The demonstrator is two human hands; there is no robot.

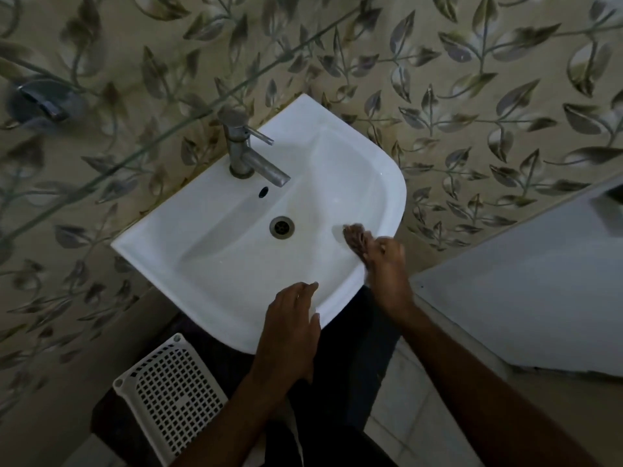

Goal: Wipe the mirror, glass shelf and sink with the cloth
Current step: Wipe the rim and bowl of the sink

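Note:
A white sink [215, 264] is fixed to the leaf-patterned wall, with a steel tap [247, 156] at its back and a drain [282, 226] in the basin. My right hand [384, 264] grips a small brownish cloth [354, 235] and presses it against the inner right wall of the basin near the rim. My left hand [290, 328] rests flat on the sink's front rim, fingers spread, holding nothing. The glass shelf [111, 156] runs diagonally above the sink at the upper left, seen through as a thin edge. The mirror is out of view.
A white perforated plastic basket [168, 399] stands on the floor below the sink's left side. A pale door or panel [526, 298] stands at the right. A metal shelf bracket [40, 102] is mounted at the upper left wall.

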